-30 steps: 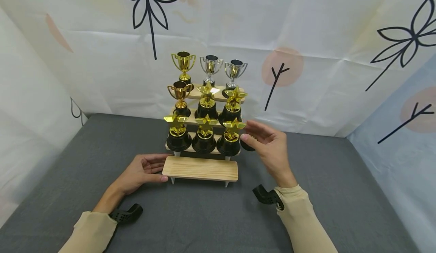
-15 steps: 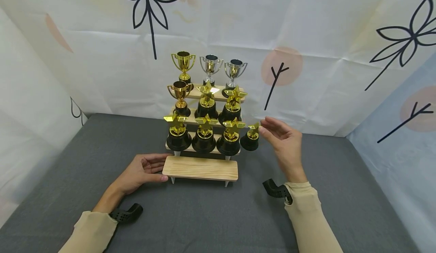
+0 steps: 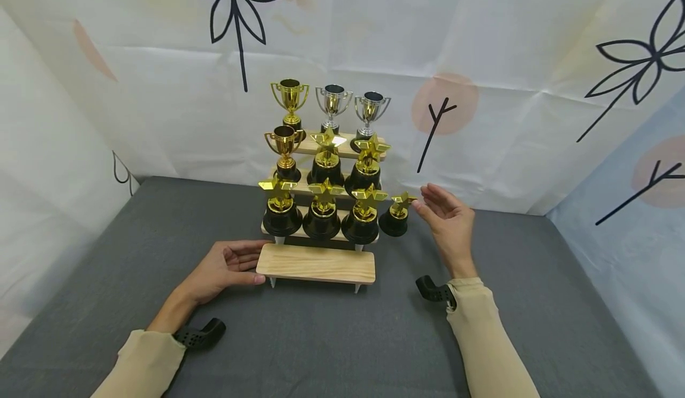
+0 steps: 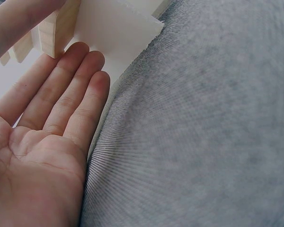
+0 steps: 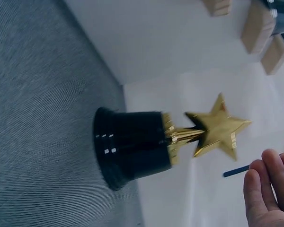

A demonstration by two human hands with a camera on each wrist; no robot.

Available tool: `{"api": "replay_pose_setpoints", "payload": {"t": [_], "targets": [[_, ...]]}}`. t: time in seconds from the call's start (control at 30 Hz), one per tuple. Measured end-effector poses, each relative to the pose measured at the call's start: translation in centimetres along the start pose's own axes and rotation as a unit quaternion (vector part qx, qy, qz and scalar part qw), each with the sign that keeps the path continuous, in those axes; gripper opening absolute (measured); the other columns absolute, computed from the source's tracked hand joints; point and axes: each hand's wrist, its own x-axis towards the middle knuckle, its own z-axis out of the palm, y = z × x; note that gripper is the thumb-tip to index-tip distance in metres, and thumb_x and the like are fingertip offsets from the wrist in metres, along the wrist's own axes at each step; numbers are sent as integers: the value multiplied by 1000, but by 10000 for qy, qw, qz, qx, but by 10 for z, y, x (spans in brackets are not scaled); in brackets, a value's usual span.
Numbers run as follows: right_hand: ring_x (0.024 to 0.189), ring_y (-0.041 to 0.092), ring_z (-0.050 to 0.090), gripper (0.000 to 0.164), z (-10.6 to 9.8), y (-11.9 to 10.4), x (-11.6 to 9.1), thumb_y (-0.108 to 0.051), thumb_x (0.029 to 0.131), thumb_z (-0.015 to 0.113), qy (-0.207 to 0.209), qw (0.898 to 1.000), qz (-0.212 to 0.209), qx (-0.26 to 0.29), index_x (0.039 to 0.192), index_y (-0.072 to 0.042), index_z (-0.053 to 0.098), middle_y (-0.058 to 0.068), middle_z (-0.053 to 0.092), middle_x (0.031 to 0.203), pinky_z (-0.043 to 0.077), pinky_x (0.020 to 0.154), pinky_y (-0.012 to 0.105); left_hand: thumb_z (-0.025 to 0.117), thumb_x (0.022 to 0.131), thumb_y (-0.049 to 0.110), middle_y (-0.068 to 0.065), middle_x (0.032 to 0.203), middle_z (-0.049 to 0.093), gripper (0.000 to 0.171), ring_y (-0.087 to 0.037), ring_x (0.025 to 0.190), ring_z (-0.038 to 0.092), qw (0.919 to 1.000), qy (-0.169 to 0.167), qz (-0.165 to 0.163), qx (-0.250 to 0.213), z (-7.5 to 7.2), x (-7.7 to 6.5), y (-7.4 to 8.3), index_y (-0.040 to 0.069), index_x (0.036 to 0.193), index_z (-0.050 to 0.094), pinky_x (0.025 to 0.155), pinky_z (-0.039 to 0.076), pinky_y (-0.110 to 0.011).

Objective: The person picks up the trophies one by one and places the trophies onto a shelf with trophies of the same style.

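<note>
A star trophy (image 3: 395, 215), gold on a black base, stands upright on the grey cloth just right of a tiered wooden stand (image 3: 316, 263). My right hand (image 3: 448, 225) is beside it with relaxed fingers, thumb tip near the star. In the right wrist view a gap shows between the star (image 5: 218, 126) and the fingertips (image 5: 270, 165). My left hand (image 3: 222, 273) touches the left end of the stand's lowest step, its thumb at the front corner. Those fingers (image 4: 73, 90) lie straight against the stand's white side panel (image 4: 113, 28).
Several star trophies (image 3: 323, 219) and a bronze cup (image 3: 285, 145) fill the stand's middle tiers. Along its top tier are a gold cup (image 3: 291, 97) and two silver cups (image 3: 333, 102). The lowest step is bare wood. A patterned white cloth (image 3: 369, 23) hangs behind.
My right hand, earlier around the star trophy beside the stand, has let go and drawn back to the right, leaving it standing in view. The left hand has stayed at the stand.
</note>
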Motion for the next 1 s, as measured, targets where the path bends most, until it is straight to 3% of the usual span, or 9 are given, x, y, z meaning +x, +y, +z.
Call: {"api": "replay_pose_setpoints", "payload": {"t": [0.1, 0.33, 0.47, 0.73, 1.0], "targets": [[115, 17, 66, 52, -1, 7, 2, 14, 86, 74, 21, 10000, 88, 10, 134, 15, 56, 30, 61, 130, 50, 107, 33, 82, 79, -8, -37, 140, 50, 74, -15, 119, 64, 10000, 13, -2, 8, 0, 0, 0, -19, 142, 44, 99, 54, -31], [124, 37, 59, 55, -1, 20, 6, 13, 86, 74, -75, 9992, 368, -142, 137, 14, 54, 31, 59, 133, 48, 109, 35, 82, 79, -7, -37, 141, 49, 74, -15, 119, 64, 10000, 24, -64, -6, 1, 1, 2, -18, 142, 44, 100, 54, -31], [127, 40, 56, 56, 0, 27, 8, 10, 87, 75, -224, 9976, 549, -363, 139, 13, 53, 30, 59, 134, 48, 109, 34, 82, 79, -8, -36, 141, 50, 74, -16, 120, 64, 10000, 45, -66, -21, 2, 1, 2, -18, 142, 44, 100, 54, -31], [127, 30, 57, 55, 6, 36, 8, 8, 90, 73, -599, 9927, 831, -635, 140, 12, 52, 28, 57, 137, 49, 106, 28, 83, 78, -7, -36, 142, 49, 75, -15, 120, 63, 9999, 77, -73, 22, 2, 1, 2, -18, 142, 45, 101, 54, -31], [102, 5, 65, 45, 13, 41, 5, 6, 90, 73, -577, 9927, 815, -674, 133, 11, 60, 31, 62, 126, 55, 90, 15, 83, 78, -7, -36, 142, 48, 76, -15, 120, 64, 9999, 85, -90, 2, 1, 0, 1, -18, 142, 44, 100, 54, -31]]}}
